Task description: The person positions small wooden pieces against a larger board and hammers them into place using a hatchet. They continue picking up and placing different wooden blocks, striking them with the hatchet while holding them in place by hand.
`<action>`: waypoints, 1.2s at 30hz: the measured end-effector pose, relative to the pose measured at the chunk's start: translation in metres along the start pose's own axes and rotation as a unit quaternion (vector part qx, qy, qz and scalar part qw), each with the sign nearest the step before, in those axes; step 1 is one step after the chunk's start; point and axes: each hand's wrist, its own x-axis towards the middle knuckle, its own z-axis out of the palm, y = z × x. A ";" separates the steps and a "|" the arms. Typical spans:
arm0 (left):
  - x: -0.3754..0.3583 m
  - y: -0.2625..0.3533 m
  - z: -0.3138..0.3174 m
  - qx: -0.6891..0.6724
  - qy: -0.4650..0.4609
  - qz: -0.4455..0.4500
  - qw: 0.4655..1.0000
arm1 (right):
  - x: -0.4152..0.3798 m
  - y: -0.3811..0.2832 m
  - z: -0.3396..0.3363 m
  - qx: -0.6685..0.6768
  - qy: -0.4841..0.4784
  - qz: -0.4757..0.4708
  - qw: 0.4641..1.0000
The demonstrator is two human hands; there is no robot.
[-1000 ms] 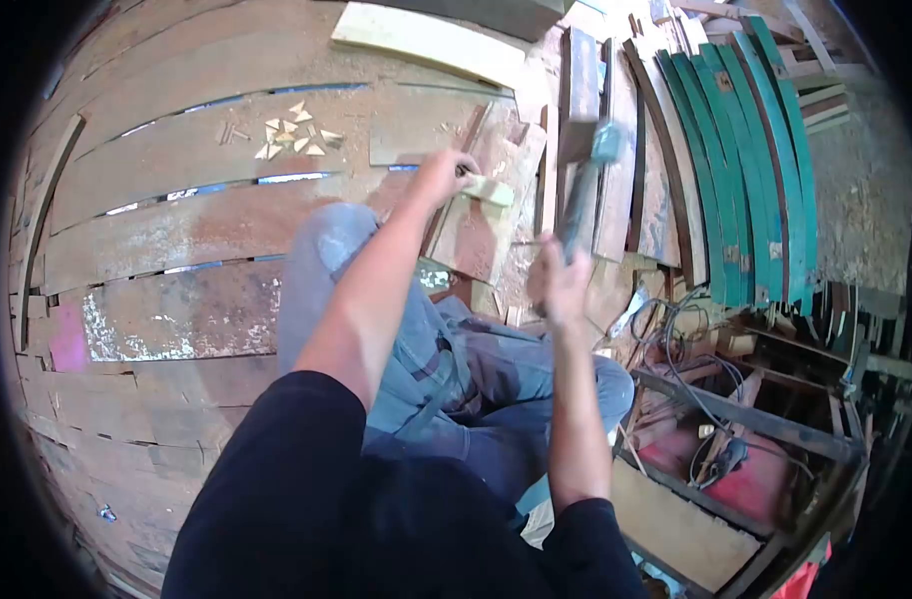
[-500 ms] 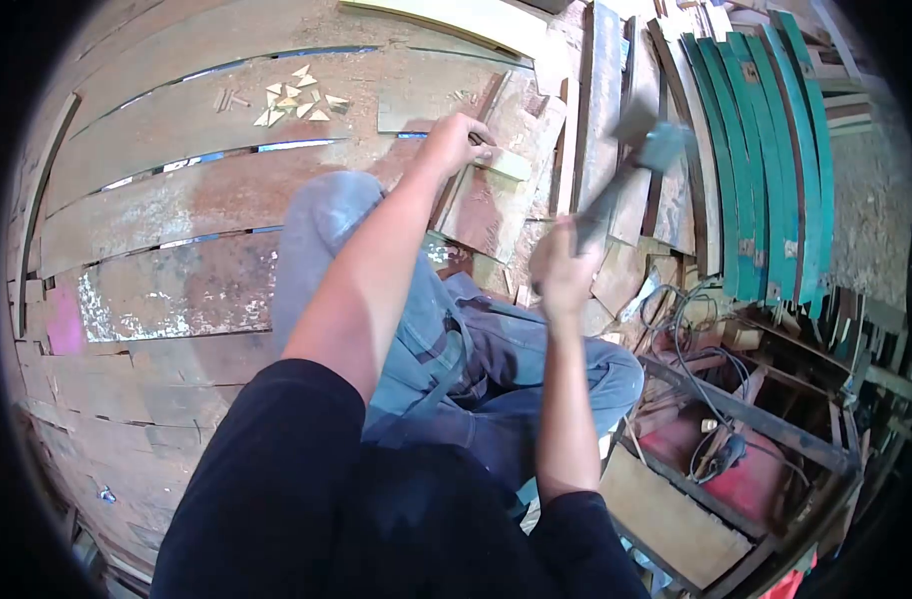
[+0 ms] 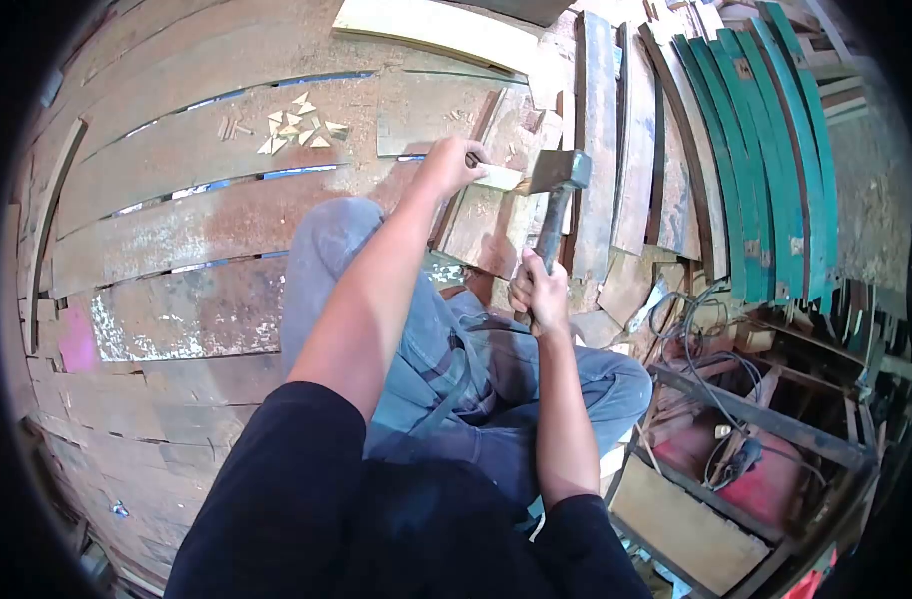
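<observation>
My left hand [image 3: 453, 167] pinches one end of a small pale wood block [image 3: 499, 177] over a worn wooden board [image 3: 484, 235]. Its fingers wrap the block's left end. My right hand [image 3: 539, 295] is closed round the dark handle of a hatchet [image 3: 562, 170]. The hatchet's broad head points left, its edge close at the block's right end, and the blunt back faces right. Left of the board, several small triangular wood pieces [image 3: 303, 124] lie in a loose group on the plank floor [image 3: 206, 165].
Curved green slats [image 3: 765, 170] stand side by side at the right, next to long dark boards [image 3: 598, 140]. A pale plank [image 3: 426, 30] lies at the top. Lower right, a frame [image 3: 765, 414] holds cables [image 3: 690, 324]. My bent legs [image 3: 426, 369] are below the board.
The hatchet has swung left and down from over the boards at right to the end of the wood block. My left hand keeps hold of the block, and the view has shifted slightly.
</observation>
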 end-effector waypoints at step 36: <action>-0.086 0.153 -0.017 0.017 -0.010 0.202 0.979 | -0.035 0.028 -0.077 0.239 0.031 0.011 0.970</action>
